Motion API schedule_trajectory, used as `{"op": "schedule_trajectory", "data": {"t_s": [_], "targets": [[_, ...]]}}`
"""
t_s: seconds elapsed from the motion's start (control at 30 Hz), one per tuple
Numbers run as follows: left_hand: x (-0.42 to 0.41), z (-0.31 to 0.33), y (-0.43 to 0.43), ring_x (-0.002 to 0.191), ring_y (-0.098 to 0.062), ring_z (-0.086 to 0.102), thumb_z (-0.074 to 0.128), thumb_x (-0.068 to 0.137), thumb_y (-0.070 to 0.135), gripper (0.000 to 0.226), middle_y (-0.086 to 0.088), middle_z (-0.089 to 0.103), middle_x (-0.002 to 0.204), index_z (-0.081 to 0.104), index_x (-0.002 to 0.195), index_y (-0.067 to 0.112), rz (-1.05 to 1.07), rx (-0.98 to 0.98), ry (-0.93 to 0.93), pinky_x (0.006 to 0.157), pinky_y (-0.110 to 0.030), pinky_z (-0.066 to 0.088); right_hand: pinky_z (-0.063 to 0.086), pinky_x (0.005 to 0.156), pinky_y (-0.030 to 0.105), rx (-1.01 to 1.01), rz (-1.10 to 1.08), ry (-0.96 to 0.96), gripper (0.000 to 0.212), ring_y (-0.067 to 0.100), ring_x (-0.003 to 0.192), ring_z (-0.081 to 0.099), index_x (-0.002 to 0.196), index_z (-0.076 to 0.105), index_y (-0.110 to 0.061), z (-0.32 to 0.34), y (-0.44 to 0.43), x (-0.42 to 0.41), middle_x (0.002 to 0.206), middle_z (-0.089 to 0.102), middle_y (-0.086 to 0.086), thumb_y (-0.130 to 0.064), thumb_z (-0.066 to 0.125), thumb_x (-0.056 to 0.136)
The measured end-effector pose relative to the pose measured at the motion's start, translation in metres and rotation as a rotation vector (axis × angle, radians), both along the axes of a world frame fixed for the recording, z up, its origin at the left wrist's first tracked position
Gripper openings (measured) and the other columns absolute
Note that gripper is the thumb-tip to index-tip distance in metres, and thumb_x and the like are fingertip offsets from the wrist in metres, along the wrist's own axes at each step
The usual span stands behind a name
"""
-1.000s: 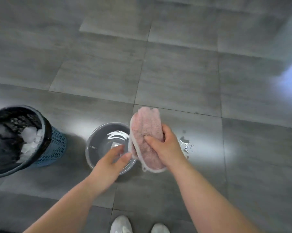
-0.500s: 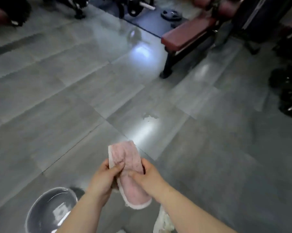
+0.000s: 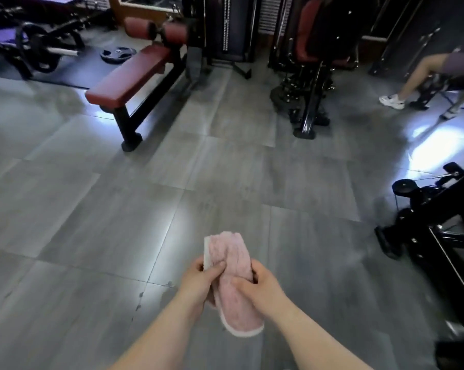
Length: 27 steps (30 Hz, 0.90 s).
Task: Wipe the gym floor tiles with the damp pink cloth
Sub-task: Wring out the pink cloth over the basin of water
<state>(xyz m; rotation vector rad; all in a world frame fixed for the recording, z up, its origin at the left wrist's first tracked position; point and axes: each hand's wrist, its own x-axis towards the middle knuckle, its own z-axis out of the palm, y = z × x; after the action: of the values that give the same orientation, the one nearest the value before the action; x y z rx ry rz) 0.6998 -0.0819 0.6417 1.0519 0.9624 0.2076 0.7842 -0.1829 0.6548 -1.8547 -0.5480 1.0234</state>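
Far left: barbell rack [image 3: 38, 46] and loose weight plate [image 3: 118, 53] parked on a dark mat, off the tiled lane. Next right: red bench [image 3: 130, 76], set at the tile edge, probably so the central floor stays open for passage and cleaning.

Centre foreground: left hand [image 3: 199, 280] closed around the left edge of the pink cloth [image 3: 232, 279], thumb pressed over the top. Cloth held in the air above the floor tiles [image 3: 118, 222], folded into a long pad (likely to give a flat, firm wiping face). Right hand [image 3: 263, 287] closed on the right edge, fingers wrapped underneath, thumb across the front. Two-sided grip judged as shaping or squeezing before lowering; no contact with the tiles yet. A few wet spots [image 3: 150, 292] on the tile below left of the hands.

Right: weight machine [image 3: 313, 76], then another person's leg [image 3: 412, 78]; dark machine frame [image 3: 439, 231] at far right limits the reachable floor.
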Motion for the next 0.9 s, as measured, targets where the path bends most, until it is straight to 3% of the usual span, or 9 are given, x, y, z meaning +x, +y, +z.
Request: {"op": "schedule_trajectory", "data": {"t_s": [0.13, 0.2, 0.33, 0.53, 0.6, 0.67, 0.73, 0.8, 0.9], "targets": [[0.103, 0.003, -0.045, 0.054, -0.018, 0.061, 0.064, 0.075, 0.019, 0.017, -0.008, 0.063, 0.074, 0.058, 0.088, 0.011, -0.068, -0.031, -0.037, 0.035, -0.022, 0.045, 0.043, 0.058, 0.001, -0.036, -0.023, -0.064, 0.02, 0.008, 0.08, 0.054, 0.093, 0.048, -0.021, 0.009, -0.051, 0.105, 0.08, 0.052, -0.016, -0.005, 0.056, 0.087], [0.143, 0.004, -0.054, 0.056, -0.021, 0.061, 0.064, 0.066, 0.023, 0.032, -0.012, 0.063, 0.079, 0.057, 0.094, 0.007, -0.074, -0.056, -0.044, 0.038, -0.025, 0.049, 0.043, 0.06, 0.001, -0.055, -0.016, -0.089, 0.022, 0.012, 0.087, 0.053, 0.095, 0.049, -0.021, 0.011, -0.059, 0.149, 0.082, 0.054, -0.014, -0.003, 0.056, 0.086], [0.22, -0.009, -0.042, 0.039, -0.015, 0.057, 0.059, 0.084, 0.01, 0.005, -0.009, 0.059, 0.07, 0.054, 0.085, 0.011, -0.044, -0.068, -0.046, 0.03, -0.021, 0.043, 0.043, 0.062, 0.002, -0.06, 0.047, -0.079, 0.026, 0.008, 0.083, 0.055, 0.106, 0.052, -0.018, 0.007, -0.043, 0.231, 0.087, 0.057, -0.009, -0.002, 0.056, 0.086], [0.341, -0.039, 0.009, 0.047, -0.018, 0.057, 0.055, 0.086, 0.01, 0.004, -0.007, 0.059, 0.071, 0.053, 0.085, 0.013, 0.056, -0.084, -0.039, 0.033, -0.021, 0.044, 0.043, 0.078, 0.019, -0.109, 0.134, -0.085, 0.035, 0.014, 0.095, 0.053, 0.121, 0.053, -0.01, -0.01, 0.021, 0.36, 0.101, 0.057, 0.0, -0.004, 0.056, 0.087], [0.381, -0.043, 0.034, 0.053, -0.02, 0.058, 0.055, 0.086, 0.011, 0.003, -0.006, 0.06, 0.072, 0.054, 0.086, 0.013, 0.081, -0.103, -0.021, 0.036, -0.023, 0.046, 0.045, 0.069, 0.011, -0.132, 0.172, -0.062, 0.034, 0.013, 0.095, 0.054, 0.119, 0.053, -0.013, -0.013, 0.047, 0.404, 0.099, 0.057, -0.003, -0.004, 0.056, 0.087], [0.413, -0.04, 0.059, 0.056, -0.02, 0.058, 0.059, 0.083, 0.013, 0.01, -0.006, 0.061, 0.074, 0.055, 0.091, 0.01, 0.095, -0.109, -0.025, 0.043, -0.025, 0.045, 0.047, 0.07, 0.011, -0.131, 0.208, -0.014, 0.03, 0.014, 0.094, 0.056, 0.115, 0.054, -0.015, -0.013, 0.075, 0.442, 0.097, 0.06, -0.004, -0.004, 0.055, 0.087], [0.436, -0.032, 0.083, 0.053, -0.015, 0.059, 0.064, 0.071, 0.018, 0.032, -0.006, 0.062, 0.073, 0.055, 0.099, 0.006, 0.109, -0.114, -0.031, 0.045, -0.025, 0.044, 0.049, 0.075, 0.015, -0.133, 0.251, 0.042, 0.022, 0.015, 0.093, 0.059, 0.1, 0.057, -0.023, -0.012, 0.103, 0.476, 0.099, 0.063, 0.0, -0.005, 0.054, 0.088], [0.451, -0.026, 0.106, 0.05, -0.012, 0.061, 0.062, 0.066, 0.015, 0.032, -0.006, 0.063, 0.074, 0.056, 0.096, 0.006, 0.184, -0.119, -0.043, 0.044, -0.024, 0.047, 0.051, 0.067, 0.01, -0.116, 0.321, 0.084, 0.028, 0.011, 0.084, 0.06, 0.085, 0.055, -0.03, -0.01, 0.136, 0.502, 0.09, 0.064, -0.003, -0.003, 0.054, 0.088], [0.469, -0.023, 0.137, 0.073, -0.02, 0.062, 0.065, 0.071, 0.006, 0.033, -0.005, 0.064, 0.084, 0.055, 0.103, 0.005, 0.411, -0.101, -0.041, 0.064, -0.031, 0.051, 0.049, 0.062, 0.008, -0.122, 0.492, 0.053, 0.028, 0.012, 0.083, 0.058, 0.085, 0.055, -0.029, -0.008, 0.195, 0.531, 0.083, 0.061, -0.011, -0.001, 0.054, 0.087]]}}
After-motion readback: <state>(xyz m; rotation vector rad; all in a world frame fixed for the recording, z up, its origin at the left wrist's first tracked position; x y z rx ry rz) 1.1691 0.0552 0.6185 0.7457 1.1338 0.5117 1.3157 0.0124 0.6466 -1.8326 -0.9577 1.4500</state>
